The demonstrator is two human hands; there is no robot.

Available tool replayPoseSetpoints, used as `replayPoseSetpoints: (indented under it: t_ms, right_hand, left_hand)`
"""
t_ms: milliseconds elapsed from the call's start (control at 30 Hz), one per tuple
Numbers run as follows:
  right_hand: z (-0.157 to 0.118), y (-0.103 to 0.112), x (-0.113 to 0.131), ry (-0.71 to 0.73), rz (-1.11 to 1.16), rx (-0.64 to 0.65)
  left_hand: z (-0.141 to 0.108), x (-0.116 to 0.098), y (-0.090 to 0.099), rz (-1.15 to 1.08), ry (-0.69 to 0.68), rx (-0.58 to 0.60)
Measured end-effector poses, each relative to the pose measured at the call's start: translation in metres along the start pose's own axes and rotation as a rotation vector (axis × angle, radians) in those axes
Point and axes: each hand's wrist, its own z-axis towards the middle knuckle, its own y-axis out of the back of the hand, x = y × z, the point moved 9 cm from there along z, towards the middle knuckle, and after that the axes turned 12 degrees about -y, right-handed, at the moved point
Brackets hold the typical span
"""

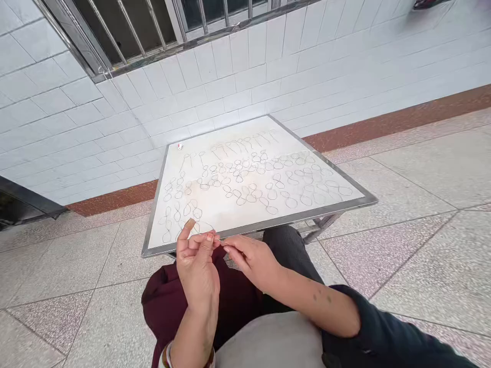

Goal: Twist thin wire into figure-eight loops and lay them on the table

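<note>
My left hand pinches a thin wire between thumb and fingertips, palm turned up, in front of the table's near edge. From the right, my right hand pinches the same wire, its fingertips close to those of my left hand. A thin loop of wire stands out above the left fingers. On the white tabletop lie several thin wire pieces bent into figure-eight loops. Toward the back are several wires with one loop and straight legs.
A metal frame edges the table, which stands against a white tiled wall. A small red and white item is at the back left corner. Above is a barred window. Both legs are under the near edge.
</note>
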Motion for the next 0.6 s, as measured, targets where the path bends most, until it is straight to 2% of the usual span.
replayPoseSetpoints:
  t_ms: [133,333,600]
  right_hand:
    - [-0.005,-0.003,0.002,0.057,-0.110,-0.004]
    - [-0.014,-0.012,0.007,0.148,-0.339,-0.020]
    - [-0.030,-0.027,-0.011,0.084,-0.325,0.134]
  left_hand:
    - [0.008,0.002,0.004,-0.012,-0.024,-0.015]
    - [0.018,-0.002,0.014,0.022,-0.132,-0.031]
    - [0.027,0.011,0.026,0.011,-0.109,-0.069]
